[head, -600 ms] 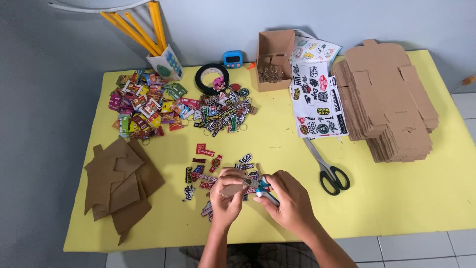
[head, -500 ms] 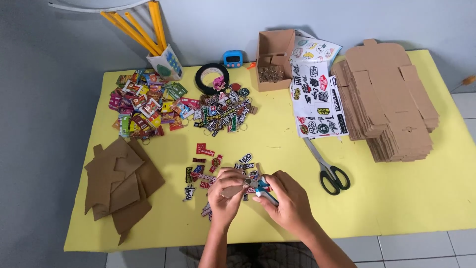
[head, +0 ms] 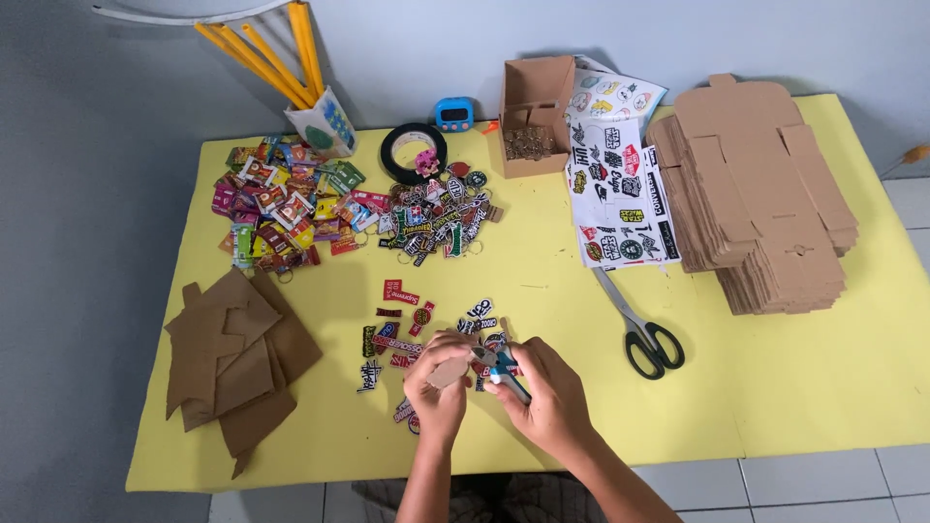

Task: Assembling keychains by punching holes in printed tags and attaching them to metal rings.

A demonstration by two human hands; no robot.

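Between both hands: L fingers (head: 448,356) pinch cardboard piece (head: 449,372), R fingers (head: 511,373) pinch blue tool (head: 505,367).

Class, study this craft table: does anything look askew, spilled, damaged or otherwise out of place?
Nothing looks damaged or spilled. The brown cardboard pieces lie in a loose, crooked heap at the table's left edge, unlike the neat stack of flat boxes. The scissors lie open-handled but safely on the table.

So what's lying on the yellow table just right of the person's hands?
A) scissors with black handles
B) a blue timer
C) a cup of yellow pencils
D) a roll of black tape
A: the scissors lie right of the hands, blades pointing up-left, while the tape, timer and pencils sit along the table's far edge.
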